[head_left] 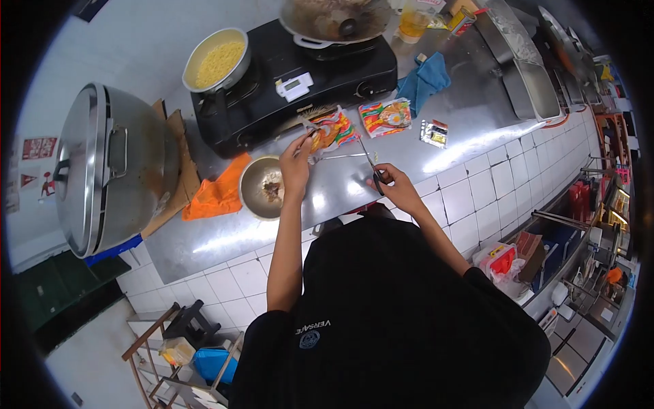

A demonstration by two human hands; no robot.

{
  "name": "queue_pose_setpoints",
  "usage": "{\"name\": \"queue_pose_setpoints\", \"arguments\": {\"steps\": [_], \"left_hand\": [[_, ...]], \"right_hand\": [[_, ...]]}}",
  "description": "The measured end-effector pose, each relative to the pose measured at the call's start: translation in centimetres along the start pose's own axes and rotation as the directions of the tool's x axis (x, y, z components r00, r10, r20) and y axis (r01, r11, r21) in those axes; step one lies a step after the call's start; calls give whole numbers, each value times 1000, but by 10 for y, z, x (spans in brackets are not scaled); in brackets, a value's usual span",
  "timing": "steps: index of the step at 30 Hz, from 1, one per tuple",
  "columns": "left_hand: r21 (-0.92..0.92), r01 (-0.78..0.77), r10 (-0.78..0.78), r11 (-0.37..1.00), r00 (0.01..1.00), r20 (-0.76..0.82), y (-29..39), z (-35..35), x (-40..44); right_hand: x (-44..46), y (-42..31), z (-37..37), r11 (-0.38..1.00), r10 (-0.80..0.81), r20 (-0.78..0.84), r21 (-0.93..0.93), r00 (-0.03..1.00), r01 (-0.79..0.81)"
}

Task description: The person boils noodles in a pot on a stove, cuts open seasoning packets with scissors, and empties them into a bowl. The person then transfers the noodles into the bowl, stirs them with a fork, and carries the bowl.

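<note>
My left hand (296,163) pinches a small shiny sachet (312,128), its contents too small to make out. Right behind it lies a colourful instant noodle wrapper (346,129), partly hidden. My right hand (394,185) grips a pair of scissors (375,174) by dark handles, blades pointing up toward the wrapper. Below and left of my left hand stands a metal bowl (251,178) with white and dark seasoning at its bottom. A second noodle wrapper (385,117) and some sachets (434,133) lie to the right on the steel counter.
A black gas stove (272,61) holds a pot of noodles (187,76) and a wok (293,27). A white timer (294,86) sits on it. An orange cloth (216,194) and large lidded pot (133,163) are left; a blue cloth (424,82) and steel trays (538,88) are right.
</note>
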State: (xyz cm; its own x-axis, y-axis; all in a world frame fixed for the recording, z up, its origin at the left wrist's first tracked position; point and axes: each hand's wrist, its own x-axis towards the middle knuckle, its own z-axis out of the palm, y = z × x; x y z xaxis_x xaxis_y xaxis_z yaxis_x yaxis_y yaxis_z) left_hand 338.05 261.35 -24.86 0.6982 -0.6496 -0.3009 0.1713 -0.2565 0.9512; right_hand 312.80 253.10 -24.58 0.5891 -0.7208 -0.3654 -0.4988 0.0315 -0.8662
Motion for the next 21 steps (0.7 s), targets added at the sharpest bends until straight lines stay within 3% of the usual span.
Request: {"name": "queue_pose_setpoints", "arguments": {"steps": [1, 4, 8, 11, 14, 16, 18, 20, 21], "left_hand": [[40, -35, 34, 999, 999, 15, 1, 17, 11], [449, -190, 184, 873, 981, 57, -45, 42, 55], [583, -198, 272, 788, 961, -41, -40, 59, 51], [801, -334, 640, 496, 764, -77, -25, 74, 32], [757, -448, 756, 476, 648, -93, -6, 118, 10], [499, -514, 586, 698, 810, 17, -4, 172, -6], [319, -452, 361, 833, 881, 305, -9, 238, -23], [404, -639, 438, 654, 756, 487, -27, 295, -25], [451, -642, 433, 620, 760, 485, -34, 315, -24]], "right_hand": [[1, 4, -11, 1000, 1, -7, -1, 1000, -1], [-1, 14, -45, 1000, 14, -38, 2, 999, -14], [0, 33, -91, 999, 34, -91, 35, 995, -31], [0, 54, -122, 996, 42, -137, 85, 990, -31], [-5, 75, -155, 992, 57, -195, 118, 979, -35], [-9, 93, -174, 989, 42, -243, 146, 969, -7], [-15, 95, -195, 973, 97, -251, 228, 963, -38], [-24, 89, -211, 928, 143, -254, 371, 957, -40], [-28, 85, -218, 933, 158, -266, 357, 951, -55]]}}
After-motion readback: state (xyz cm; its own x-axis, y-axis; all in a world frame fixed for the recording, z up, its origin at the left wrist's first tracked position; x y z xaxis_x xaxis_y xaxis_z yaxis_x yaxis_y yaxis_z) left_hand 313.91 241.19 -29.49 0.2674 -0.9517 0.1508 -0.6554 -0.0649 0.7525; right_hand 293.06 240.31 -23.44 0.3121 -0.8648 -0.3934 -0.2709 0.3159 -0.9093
